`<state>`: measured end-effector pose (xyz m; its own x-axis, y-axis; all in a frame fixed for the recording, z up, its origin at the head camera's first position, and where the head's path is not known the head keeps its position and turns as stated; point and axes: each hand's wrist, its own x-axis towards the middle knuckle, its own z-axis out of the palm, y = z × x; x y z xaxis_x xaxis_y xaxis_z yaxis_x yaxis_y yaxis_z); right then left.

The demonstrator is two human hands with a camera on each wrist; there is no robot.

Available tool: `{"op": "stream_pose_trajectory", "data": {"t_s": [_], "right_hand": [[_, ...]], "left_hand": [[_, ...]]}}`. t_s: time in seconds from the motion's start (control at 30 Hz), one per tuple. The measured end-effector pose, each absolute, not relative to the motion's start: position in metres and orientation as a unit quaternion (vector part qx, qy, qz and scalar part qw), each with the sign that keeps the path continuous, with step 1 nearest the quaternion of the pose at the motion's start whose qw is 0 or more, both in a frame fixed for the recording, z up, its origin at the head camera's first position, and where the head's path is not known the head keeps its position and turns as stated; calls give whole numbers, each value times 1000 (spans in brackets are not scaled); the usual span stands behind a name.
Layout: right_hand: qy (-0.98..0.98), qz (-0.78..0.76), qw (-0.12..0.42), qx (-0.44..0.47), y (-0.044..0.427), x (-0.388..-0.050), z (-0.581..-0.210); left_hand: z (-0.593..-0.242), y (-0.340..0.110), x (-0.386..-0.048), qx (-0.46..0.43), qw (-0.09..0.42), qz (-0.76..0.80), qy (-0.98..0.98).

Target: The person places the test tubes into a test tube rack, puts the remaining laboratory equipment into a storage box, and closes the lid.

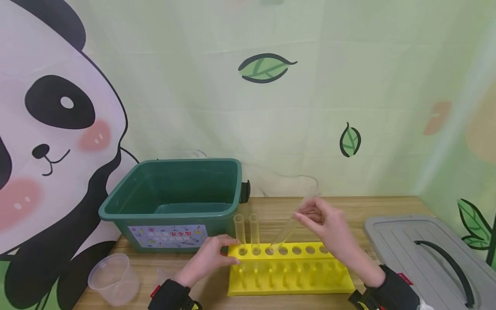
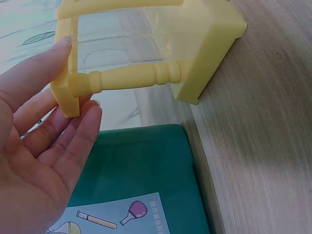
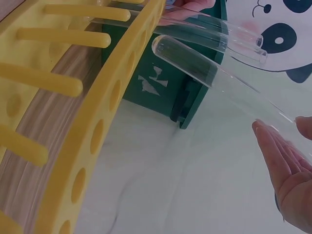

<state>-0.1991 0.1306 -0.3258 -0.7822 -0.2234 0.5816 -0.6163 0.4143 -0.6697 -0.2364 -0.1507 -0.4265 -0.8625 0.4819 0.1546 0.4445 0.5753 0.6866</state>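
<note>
A yellow test tube rack (image 1: 290,289) stands on the wooden table, with two clear test tubes (image 1: 240,230) upright in its leftmost holes. My left hand (image 1: 209,257) grips the rack's left end; in the left wrist view, thumb and fingers (image 2: 80,141) lie on either side of the top plate's edge. Between thumb and fingertips my right hand (image 1: 327,226) pinches a third clear test tube (image 3: 195,63) near its upper end. That tube tilts, its rounded bottom close to the third hole from the left; whether it touches the rim I cannot tell.
Behind the rack's left end stands a green plastic bin (image 1: 170,215) with a printed label. A clear plastic cup (image 1: 114,280) sits at the front left. To the right lies a grey lid (image 1: 403,241) with a black handle. A printed cloth (image 1: 279,129) hangs behind the table.
</note>
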Motion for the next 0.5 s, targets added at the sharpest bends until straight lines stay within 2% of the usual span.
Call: {"op": "stream_pose_trajectory", "data": {"t_s": [0.5], "right_hand": [[-814,468,190,286,123,-218,-354]], "left_hand": [[-425,-151,-235,251,39,387,886]]}}
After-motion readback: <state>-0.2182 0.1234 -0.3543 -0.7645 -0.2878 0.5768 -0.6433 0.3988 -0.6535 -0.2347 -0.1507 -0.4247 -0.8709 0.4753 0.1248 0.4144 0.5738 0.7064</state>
